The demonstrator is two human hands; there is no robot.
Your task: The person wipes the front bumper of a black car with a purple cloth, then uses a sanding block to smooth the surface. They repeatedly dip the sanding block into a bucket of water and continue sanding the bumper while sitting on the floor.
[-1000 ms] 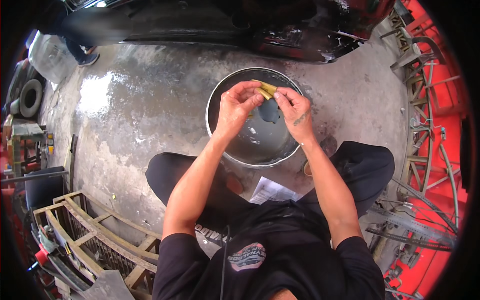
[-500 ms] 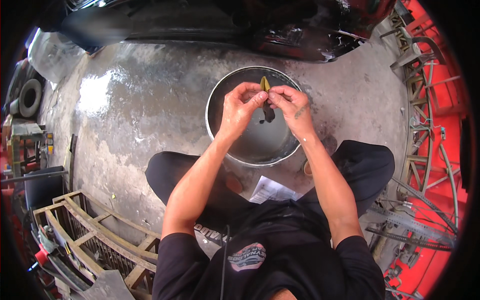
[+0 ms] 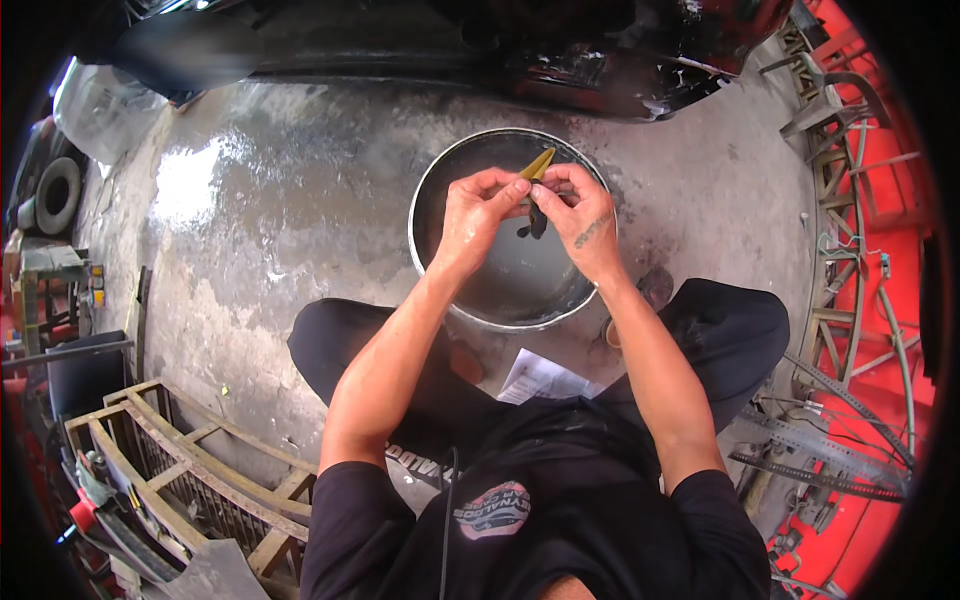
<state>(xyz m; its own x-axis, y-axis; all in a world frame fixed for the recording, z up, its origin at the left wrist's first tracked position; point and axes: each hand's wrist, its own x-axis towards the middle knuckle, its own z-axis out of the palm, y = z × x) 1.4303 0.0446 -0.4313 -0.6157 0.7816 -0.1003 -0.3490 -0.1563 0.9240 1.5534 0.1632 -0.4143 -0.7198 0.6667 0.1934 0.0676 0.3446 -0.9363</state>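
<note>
My left hand and my right hand meet over a round basin, both closed in a pinch. Between their thumbs and fingers is a small folded olive-yellow sheet, its pointed end sticking up past the fingertips. A black, limp-looking part hangs below the fingers; whether it belongs to the same sheet I cannot tell. Greyish water lies in the basin beneath.
A dark glossy car body spans the far side. White paper lies between my legs. A slatted wooden frame stands at the near left, a tyre farther off. Metal racks and red panels line the right.
The yellow sheet has tilted to the right and shows a sharper fold. My right fingers have shifted slightly upward on it; the black part hangs a little higher.
</note>
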